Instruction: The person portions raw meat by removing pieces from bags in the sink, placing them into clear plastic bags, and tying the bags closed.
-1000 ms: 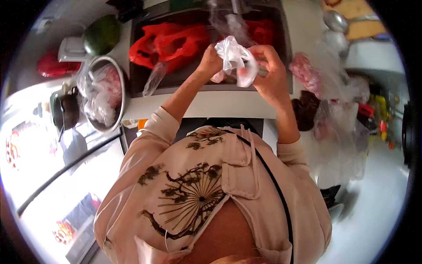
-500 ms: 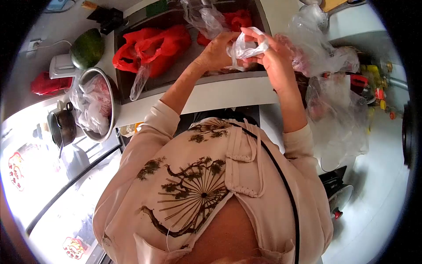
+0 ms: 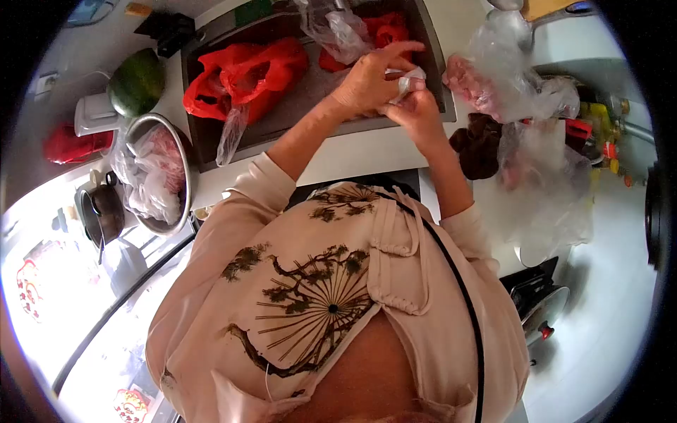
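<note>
Both hands meet above the sink's front edge around a small bunch of thin white plastic bag (image 3: 412,79). My left hand (image 3: 368,86) grips the plastic from the left, its index finger stretched out to the right. My right hand (image 3: 422,118) pinches the same plastic from the right, fingers bent inward. The bag's lower part and whatever is in it are hidden behind the hands. In the dark sink (image 3: 204,134) lie a red plastic bag (image 3: 261,74) and another red bag (image 3: 386,32), with a clear bag (image 3: 338,35) beside it.
Left of the sink stand a metal basin (image 3: 185,166) of bagged meat, a watermelon (image 3: 137,83) and a white container (image 3: 95,114). On the right counter are bagged meat (image 3: 471,84), a dark brown cloth-like thing (image 3: 477,146), clear bags (image 3: 539,183) and bottles (image 3: 599,123).
My hands have drawn together, and the white plastic loop has shrunk to a small bunch between them. My right hand has moved left and down, uncovering the meat and the brown thing.
</note>
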Tool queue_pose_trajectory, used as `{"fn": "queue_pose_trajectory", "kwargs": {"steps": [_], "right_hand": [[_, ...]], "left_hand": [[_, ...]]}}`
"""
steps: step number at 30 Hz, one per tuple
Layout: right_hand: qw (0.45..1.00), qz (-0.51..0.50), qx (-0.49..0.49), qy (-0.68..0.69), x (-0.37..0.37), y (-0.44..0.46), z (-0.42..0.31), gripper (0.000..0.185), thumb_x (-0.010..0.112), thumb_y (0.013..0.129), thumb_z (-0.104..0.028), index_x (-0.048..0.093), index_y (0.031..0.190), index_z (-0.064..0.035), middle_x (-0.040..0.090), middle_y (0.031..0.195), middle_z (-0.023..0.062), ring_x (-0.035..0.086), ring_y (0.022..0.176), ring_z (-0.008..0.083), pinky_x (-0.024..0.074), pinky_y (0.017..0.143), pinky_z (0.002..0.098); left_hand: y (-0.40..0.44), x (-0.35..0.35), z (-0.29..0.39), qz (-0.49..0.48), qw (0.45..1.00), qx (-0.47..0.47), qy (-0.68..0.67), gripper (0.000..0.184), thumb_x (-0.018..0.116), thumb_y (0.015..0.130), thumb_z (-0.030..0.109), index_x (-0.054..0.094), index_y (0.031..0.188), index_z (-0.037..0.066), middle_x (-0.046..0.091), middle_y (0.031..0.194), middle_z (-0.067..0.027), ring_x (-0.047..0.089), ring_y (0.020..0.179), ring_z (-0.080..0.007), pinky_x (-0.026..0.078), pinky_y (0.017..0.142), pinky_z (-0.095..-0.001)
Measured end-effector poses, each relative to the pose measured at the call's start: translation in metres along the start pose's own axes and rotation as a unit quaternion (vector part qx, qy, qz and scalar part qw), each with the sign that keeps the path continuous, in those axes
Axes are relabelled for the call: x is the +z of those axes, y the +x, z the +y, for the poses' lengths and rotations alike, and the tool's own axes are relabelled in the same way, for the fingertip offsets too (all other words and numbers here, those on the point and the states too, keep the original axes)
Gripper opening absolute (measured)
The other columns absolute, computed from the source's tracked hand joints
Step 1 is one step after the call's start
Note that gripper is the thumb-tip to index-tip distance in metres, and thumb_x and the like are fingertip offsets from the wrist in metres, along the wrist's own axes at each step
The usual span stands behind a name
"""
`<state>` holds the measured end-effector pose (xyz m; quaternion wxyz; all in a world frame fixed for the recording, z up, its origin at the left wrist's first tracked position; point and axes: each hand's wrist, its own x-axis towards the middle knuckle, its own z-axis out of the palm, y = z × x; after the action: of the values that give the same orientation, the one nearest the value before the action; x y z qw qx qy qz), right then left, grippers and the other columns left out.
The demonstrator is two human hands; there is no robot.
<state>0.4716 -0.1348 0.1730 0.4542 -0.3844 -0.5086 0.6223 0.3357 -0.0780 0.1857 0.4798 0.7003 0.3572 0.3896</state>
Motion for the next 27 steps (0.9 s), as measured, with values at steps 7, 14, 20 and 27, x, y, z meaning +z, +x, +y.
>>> {"fn": "queue_pose_trajectory", "kwargs": {"steps": [7,14,20,27], "right_hand": [[0.962,-0.070,0.090,-0.248,-0.037,-0.001,-0.018,0.017,0.059,0.083,-0.013,0.062,0.093,0.0007,0.061,0.073,0.0017,0.050,0.059,0.0072,0.0429,0.056,0.0230],[0.934,0.064,-0.050,-0.347,-0.065,-0.016,0.004,0.026,0.057,0.086,-0.025,0.063,0.082,0.0002,0.058,0.068,0.0006,0.048,0.054,0.0074,0.0373,0.051,0.0210],[0.979,0.074,0.125,0.142,-0.085,-0.055,-0.008,0.023,0.052,0.089,-0.026,0.057,0.087,-0.0033,0.038,0.059,-0.0066,0.034,0.051,0.0042,0.0286,0.048,0.0203],[0.953,0.069,0.058,0.289,-0.058,-0.059,-0.002,0.024,0.052,0.089,-0.025,0.055,0.097,-0.0024,0.038,0.058,-0.0057,0.035,0.052,0.0055,0.0276,0.050,0.0211]], "left_hand": [[0.007,-0.019,-0.008,-0.190,0.945,0.098,0.249,0.033,0.060,0.077,0.018,0.060,0.108,0.006,0.063,0.084,-0.0124,0.062,0.075,-0.0266,0.049,0.068,-0.0317],[0.010,-0.036,-0.009,-0.178,0.968,-0.012,0.178,0.049,0.071,0.071,0.021,0.055,0.117,0.014,0.061,0.088,-0.0089,0.060,0.080,-0.0176,0.049,0.072,-0.0313],[0.040,-0.077,0.024,-0.136,0.857,-0.023,0.496,0.039,0.067,0.074,0.028,0.060,0.109,0.013,0.062,0.102,-0.0114,0.060,0.094,-0.0279,0.048,0.082,-0.0349],[0.109,0.070,0.100,-0.148,0.916,0.253,0.274,0.028,0.053,0.082,0.009,0.057,0.109,0.003,0.058,0.109,-0.0151,0.056,0.098,-0.0292,0.045,0.087,-0.0322]]}}
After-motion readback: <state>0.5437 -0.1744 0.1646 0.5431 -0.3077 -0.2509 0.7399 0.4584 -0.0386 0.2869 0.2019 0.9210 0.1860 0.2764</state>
